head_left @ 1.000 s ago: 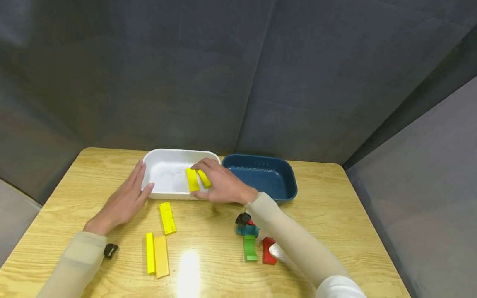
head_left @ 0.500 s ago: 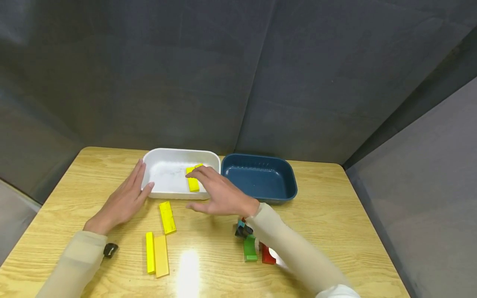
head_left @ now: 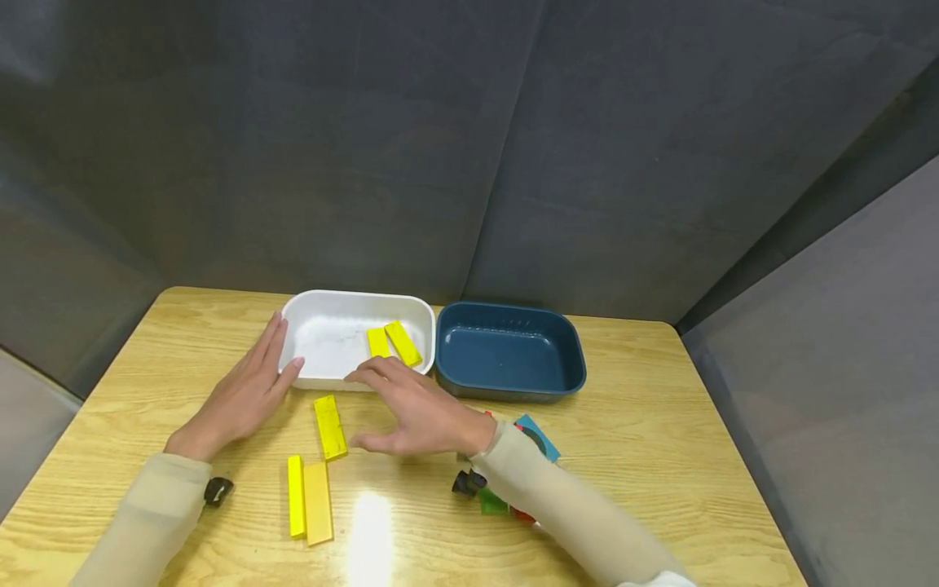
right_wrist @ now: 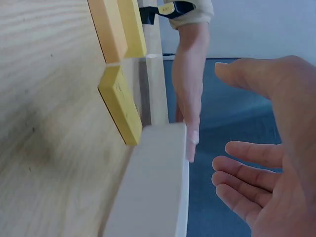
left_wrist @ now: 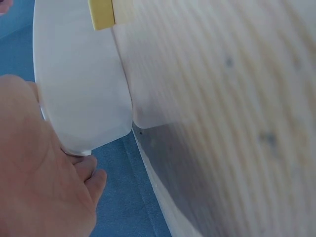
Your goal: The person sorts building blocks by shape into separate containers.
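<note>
Currently, right hand (head_left: 421,412): grasps nothing, thumb and fingers parted, beside the loose yellow block (head_left: 330,427), fingers over the near rim of the white tray (head_left: 323,341).
Left hand (head_left: 238,395): released, straight fingers against the tray's left end; pushing too firmly could shove it into the blue tray (head_left: 506,350).
Tray's yellow pair (head_left: 403,343): inside its right end, by the worktop's far edge; flat-sided oblongs.
Yellow bar (head_left: 296,497) and tan slab (head_left: 319,504): side by side towards the worktop's near edge; pinching one could drag the other.
Right sleeve (head_left: 557,505): partly hides coloured pieces (head_left: 550,447); contact unclear, but a low sweep could scatter them.
Both trays: smooth, plastic-looking, round-cornered.
Worktop (head_left: 623,391): glossy wood grain, probably slippery.
</note>
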{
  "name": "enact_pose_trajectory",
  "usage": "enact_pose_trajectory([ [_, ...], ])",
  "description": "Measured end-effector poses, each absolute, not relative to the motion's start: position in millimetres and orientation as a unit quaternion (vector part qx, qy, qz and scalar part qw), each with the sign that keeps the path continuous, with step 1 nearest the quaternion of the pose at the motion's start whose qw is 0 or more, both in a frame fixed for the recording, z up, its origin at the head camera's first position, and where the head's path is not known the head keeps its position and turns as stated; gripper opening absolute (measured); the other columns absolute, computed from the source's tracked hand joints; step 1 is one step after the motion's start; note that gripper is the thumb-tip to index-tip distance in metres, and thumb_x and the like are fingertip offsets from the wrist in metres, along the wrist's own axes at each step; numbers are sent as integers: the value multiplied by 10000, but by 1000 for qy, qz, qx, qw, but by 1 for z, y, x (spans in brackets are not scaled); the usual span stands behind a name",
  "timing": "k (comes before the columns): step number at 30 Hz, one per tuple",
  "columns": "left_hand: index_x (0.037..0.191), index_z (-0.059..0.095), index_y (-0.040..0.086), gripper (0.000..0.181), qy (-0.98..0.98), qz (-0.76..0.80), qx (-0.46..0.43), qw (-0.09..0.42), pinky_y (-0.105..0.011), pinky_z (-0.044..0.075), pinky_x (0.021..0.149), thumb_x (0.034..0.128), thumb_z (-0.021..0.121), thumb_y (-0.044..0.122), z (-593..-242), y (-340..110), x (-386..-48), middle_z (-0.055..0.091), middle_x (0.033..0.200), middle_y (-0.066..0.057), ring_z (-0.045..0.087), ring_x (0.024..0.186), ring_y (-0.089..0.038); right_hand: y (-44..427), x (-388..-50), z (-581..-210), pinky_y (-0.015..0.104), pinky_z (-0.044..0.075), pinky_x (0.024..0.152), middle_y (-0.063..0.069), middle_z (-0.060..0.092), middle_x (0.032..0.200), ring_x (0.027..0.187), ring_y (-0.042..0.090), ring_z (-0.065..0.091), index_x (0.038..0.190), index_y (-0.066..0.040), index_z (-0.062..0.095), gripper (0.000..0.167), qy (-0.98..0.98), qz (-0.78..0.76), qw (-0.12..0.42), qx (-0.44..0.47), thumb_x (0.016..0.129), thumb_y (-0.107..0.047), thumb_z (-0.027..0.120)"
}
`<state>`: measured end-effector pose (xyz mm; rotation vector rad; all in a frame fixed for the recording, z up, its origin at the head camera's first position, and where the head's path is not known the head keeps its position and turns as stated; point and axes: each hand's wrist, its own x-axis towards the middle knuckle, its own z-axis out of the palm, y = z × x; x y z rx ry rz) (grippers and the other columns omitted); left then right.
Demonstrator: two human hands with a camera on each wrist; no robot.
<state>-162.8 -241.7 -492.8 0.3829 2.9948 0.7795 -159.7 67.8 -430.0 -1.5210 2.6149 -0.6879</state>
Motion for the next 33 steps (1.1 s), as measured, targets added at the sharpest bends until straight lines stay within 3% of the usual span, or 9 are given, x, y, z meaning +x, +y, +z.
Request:
enact_pose_trajectory([
  [22,1713,-80,65,822,960,249,125,11,-708,212,1252,1160,338,507,-492,-240,-164,-137,1797,-135,72,1640,-454,32,-160,-477,200,293,1235,67,418,1603,1416,149,424,1625,-45,379,990,843,-141,67,-515,911,-609,768],
  [33,1712,-77,58,818,960,250,127,10,-701,209,1256,1162,329,509,-492,-240,-163,-171,1794,-94,69,1640,-452,24,-160,-486,205,291,1243,89,338,1659,1484,172,372,1658,-27,318,1075,852,-100,58,-511,895,-630,774],
])
